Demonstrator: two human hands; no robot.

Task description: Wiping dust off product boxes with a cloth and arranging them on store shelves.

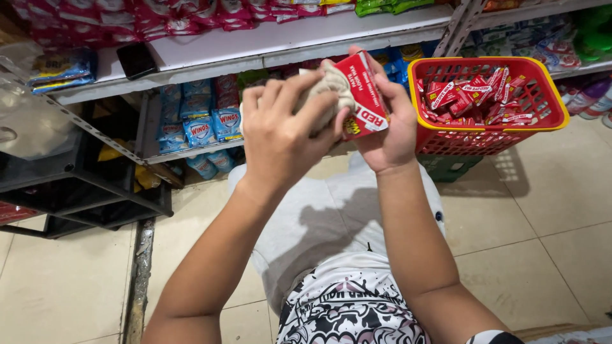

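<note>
My right hand [389,121] grips a small red carton [363,95] by its far side, holding it up in front of the shelves. My left hand [280,130] presses a bunched beige cloth [331,89] against the carton's near face. Both hands meet at chest height above my lap. Just right of them sits a red plastic basket [548,95] with a yellow rim, filled with several more small red cartons [472,95].
A white shelf [255,48] runs across the top with red sachets above it and a dark phone [136,59] lying on it. Blue packets [201,124] fill the lower shelf. A black metal rack [83,185] stands at left on the beige tiled floor.
</note>
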